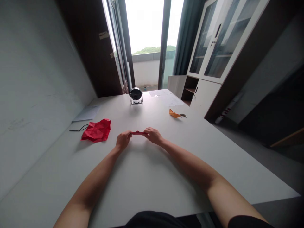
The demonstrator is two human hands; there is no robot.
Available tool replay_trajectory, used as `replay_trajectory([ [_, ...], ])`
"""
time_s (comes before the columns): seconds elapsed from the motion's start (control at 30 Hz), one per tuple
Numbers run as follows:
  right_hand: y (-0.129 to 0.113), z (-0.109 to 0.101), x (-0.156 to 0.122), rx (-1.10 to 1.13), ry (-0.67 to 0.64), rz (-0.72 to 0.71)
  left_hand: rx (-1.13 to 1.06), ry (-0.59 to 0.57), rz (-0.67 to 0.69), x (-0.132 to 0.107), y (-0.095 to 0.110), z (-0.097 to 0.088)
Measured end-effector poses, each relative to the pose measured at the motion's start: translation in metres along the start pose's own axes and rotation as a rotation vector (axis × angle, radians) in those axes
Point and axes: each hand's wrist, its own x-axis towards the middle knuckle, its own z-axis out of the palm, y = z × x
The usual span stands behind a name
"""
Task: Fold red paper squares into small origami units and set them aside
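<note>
A narrow folded piece of red paper (138,133) stretches between my two hands above the white table (140,177), with a small peak at the middle of its top edge. My left hand (123,140) pinches its left end. At the right end, my right hand (153,136) grips it between thumb and fingers. The parts of the paper under my fingers are hidden. To the left of my hands lies a creased, unfolded red sheet (97,130). An orange folded paper boat (174,114) sits farther back on the right.
A small round device on a metal stand (136,96) stands at the table's back. Behind the red sheet are a black cord (79,129) and white papers (86,113). Beside the boat is a round cable hole (183,116). A wall borders the left; a glass-doored cabinet (213,41) stands at right.
</note>
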Motion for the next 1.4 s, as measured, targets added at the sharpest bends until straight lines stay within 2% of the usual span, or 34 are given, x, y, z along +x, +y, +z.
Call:
replay_trajectory([
  [0.13, 0.002, -0.004, 0.000, -0.027, -0.019, 0.011, -0.063, 0.002, -0.031, 0.000, -0.003, 0.002],
  [0.27, 0.016, -0.012, 0.001, -0.058, -0.043, 0.106, -0.110, 0.014, -0.068, 0.002, -0.011, 0.005],
  [0.33, 0.030, -0.019, 0.002, -0.086, -0.019, 0.219, -0.137, 0.010, -0.090, 0.003, -0.014, 0.005],
  [0.43, 0.062, -0.034, -0.001, -0.152, 0.024, 0.481, -0.159, 0.012, -0.116, 0.004, -0.016, 0.005],
  [0.57, 0.110, -0.059, -0.020, -0.245, 0.105, 0.816, -0.154, 0.001, -0.125, 0.003, -0.014, 0.004],
  [0.73, 0.147, -0.074, -0.039, -0.281, 0.193, 1.009, -0.143, 0.006, -0.134, 0.003, -0.012, 0.004],
  [1.07, 0.161, -0.069, -0.040, -0.279, 0.237, 1.085, -0.133, -0.009, -0.143, 0.002, -0.010, 0.003],
  [1.17, 0.160, -0.070, -0.042, -0.259, 0.334, 1.082, -0.085, 0.009, -0.142, 0.002, -0.010, 0.002],
  [1.27, 0.159, -0.070, -0.043, -0.245, 0.485, 1.060, 0.003, 0.056, -0.144, 0.004, -0.014, -0.002],
  [1.4, 0.154, -0.069, -0.042, -0.201, 0.500, 0.983, 0.127, 0.192, -0.186, 0.009, -0.031, -0.018],
])
